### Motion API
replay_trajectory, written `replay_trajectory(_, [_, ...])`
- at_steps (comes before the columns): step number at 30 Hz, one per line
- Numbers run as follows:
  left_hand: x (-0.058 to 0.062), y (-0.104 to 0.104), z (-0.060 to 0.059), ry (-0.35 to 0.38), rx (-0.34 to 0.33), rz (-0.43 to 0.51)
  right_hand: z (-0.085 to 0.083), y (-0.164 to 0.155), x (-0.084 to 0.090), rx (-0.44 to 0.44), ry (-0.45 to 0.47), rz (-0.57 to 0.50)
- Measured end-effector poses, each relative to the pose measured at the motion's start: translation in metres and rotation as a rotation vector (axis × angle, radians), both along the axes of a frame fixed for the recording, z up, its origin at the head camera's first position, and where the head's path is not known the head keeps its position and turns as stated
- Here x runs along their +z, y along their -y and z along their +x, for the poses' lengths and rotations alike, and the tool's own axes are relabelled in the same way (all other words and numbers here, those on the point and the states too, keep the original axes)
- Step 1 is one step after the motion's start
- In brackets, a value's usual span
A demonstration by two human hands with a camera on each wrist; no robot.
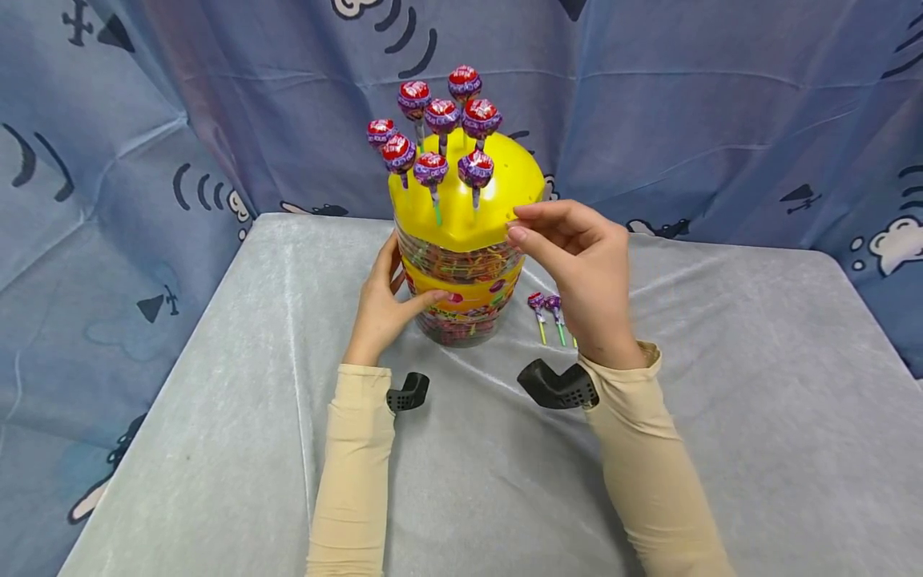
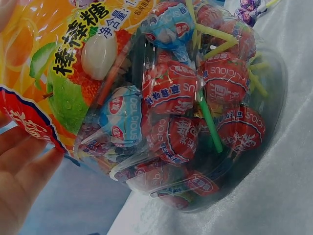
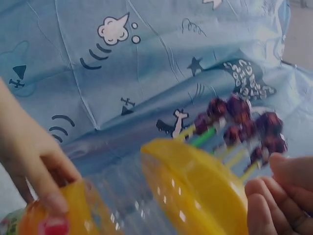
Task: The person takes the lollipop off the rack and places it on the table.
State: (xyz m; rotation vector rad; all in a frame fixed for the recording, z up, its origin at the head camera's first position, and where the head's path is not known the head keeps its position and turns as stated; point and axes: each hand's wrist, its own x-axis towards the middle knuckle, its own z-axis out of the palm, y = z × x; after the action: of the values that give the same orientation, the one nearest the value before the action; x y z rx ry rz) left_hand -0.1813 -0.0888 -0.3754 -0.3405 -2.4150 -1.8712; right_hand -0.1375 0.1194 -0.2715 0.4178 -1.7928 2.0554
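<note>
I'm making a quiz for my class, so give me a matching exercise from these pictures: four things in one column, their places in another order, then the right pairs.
Things:
1. left hand
2. right hand
3. standing lollipops
4. loose lollipops

Places:
A. lying on the table by the jar
B. stuck in the yellow lid
C. against the jar side
D. at the lid's right edge

Pairs: 1-C, 2-D, 3-B, 4-A
</note>
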Motion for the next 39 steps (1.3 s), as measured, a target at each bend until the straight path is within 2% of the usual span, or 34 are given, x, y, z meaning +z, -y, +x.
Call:
replay_trajectory(8, [0.000,0.001,-0.001,0.011,-0.004,0.017,-0.003,0.019,0.010,-0.081,-0.047,0.137])
replay_trajectory(14, [0.001,-0.001,0.000,0.012,-0.004,0.006,-0.005,0.025,0.013,-0.129,-0.109,0.184])
replay_trajectory(31, [0.001,0.001,0.001,0.030,-0.006,-0.005,-0.012,0.032,0.015,-0.168,-0.144,0.240])
replay_trajectory(39, [0.002,0.001,0.000,0.016,-0.002,-0.017,-0.015,0.034,0.017,-0.168,-0.150,0.209])
